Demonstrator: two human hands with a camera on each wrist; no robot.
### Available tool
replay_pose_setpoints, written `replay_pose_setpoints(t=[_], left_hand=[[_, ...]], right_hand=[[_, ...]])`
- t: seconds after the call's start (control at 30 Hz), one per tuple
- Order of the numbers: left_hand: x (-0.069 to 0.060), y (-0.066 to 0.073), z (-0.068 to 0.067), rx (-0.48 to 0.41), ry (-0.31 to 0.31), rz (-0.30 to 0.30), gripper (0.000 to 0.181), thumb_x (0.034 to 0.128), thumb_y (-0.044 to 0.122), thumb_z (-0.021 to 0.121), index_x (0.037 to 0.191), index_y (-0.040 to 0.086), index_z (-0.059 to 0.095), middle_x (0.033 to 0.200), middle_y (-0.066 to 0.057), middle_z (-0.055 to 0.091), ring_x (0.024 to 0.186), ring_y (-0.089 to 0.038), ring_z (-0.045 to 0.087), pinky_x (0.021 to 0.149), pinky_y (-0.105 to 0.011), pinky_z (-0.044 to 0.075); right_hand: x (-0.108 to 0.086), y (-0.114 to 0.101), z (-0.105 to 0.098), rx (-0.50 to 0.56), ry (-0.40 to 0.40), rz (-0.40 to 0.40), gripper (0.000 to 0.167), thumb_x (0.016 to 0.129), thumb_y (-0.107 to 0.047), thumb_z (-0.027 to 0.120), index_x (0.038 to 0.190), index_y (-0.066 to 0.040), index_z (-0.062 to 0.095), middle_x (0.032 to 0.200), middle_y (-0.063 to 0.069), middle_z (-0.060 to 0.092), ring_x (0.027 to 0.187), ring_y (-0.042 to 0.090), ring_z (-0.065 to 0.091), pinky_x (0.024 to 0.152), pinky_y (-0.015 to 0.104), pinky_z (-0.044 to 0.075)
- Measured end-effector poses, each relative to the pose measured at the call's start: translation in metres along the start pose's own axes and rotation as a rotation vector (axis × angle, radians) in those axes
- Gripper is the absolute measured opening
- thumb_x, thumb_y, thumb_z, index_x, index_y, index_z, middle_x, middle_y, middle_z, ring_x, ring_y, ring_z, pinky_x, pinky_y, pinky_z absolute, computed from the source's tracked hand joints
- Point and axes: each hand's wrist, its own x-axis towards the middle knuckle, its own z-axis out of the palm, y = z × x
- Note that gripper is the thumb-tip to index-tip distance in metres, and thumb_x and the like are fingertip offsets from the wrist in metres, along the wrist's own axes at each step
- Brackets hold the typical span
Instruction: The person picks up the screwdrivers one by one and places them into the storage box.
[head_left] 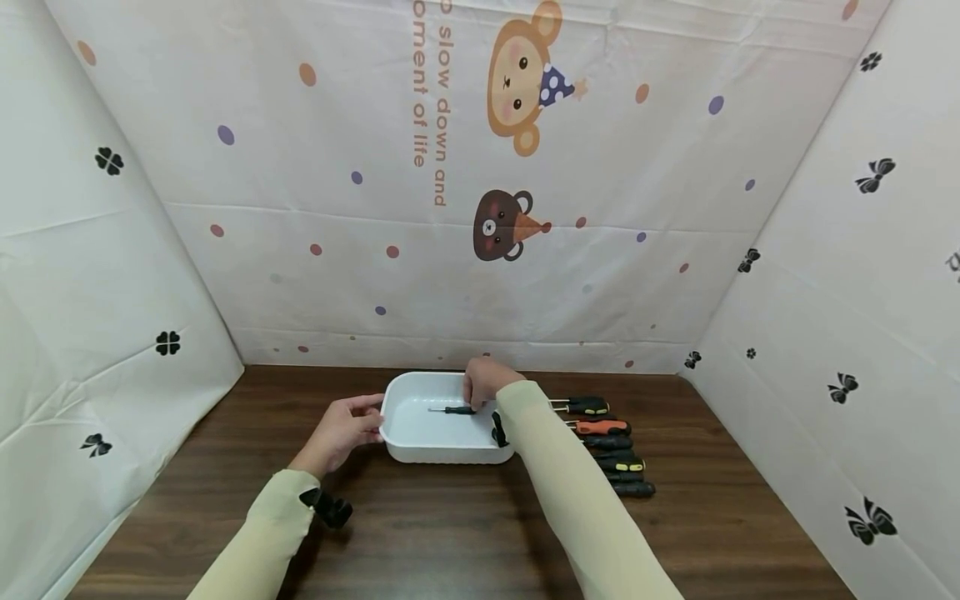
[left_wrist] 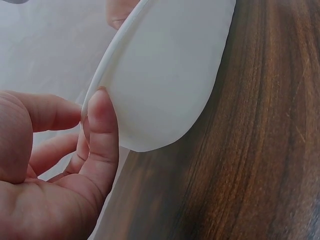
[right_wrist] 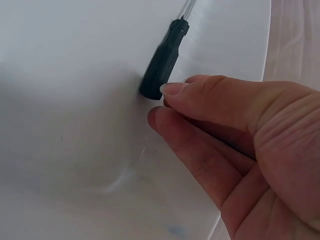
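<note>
A white tray stands on the wooden table near the back wall. My left hand holds its left end, with thumb and fingers pinching the rim. Inside lies a small screwdriver with a dark handle and thin metal shaft, its tip towards the left. Over the tray's right side, my right hand pinches the butt end of that handle between thumb and fingertips. The right sleeve covers the tray's right end in the head view.
Several screwdrivers lie in a row right of the tray, partly behind the right forearm, among them one with an orange handle and a black one. A printed sheet hangs behind the wooden table; white sheets flank both sides.
</note>
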Motion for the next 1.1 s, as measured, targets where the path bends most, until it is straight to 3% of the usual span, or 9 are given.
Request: replay_pose_setpoints(t=[0.2,0.53,1.1], left_hand=[[-0.003,0.001,0.002,0.011,0.018,-0.003,0.05,0.0975,0.0,0.061,0.146,-0.003,0.052,0.1,-0.016,0.062,0.072,-0.019,0.063,0.07,-0.028,0.062],[-0.004,0.002,0.003,-0.008,0.017,0.007,0.05,0.0975,-0.001,0.06,0.146,-0.005,0.051,0.099,-0.015,0.062,0.07,-0.018,0.063,0.069,-0.029,0.062],[-0.004,0.002,0.003,-0.008,0.019,0.029,0.049,0.0964,-0.003,0.059,0.145,-0.006,0.052,0.093,-0.012,0.061,0.071,-0.017,0.063,0.068,-0.027,0.062]], right_hand=[[-0.01,0.004,-0.006,0.024,-0.005,-0.043,0.015,0.082,0.003,0.078,0.081,-0.012,0.08,0.08,0.0,0.073,0.072,0.014,0.062,0.065,0.027,0.053],[-0.033,0.012,-0.022,0.16,0.039,-0.116,0.007,0.087,-0.006,0.079,0.093,-0.008,0.082,0.086,-0.003,0.074,0.08,0.012,0.067,0.073,0.028,0.058],[-0.085,0.032,-0.04,0.258,0.245,-0.257,0.012,0.089,-0.017,0.08,0.098,-0.01,0.082,0.094,-0.001,0.078,0.084,0.009,0.07,0.078,0.029,0.06]])
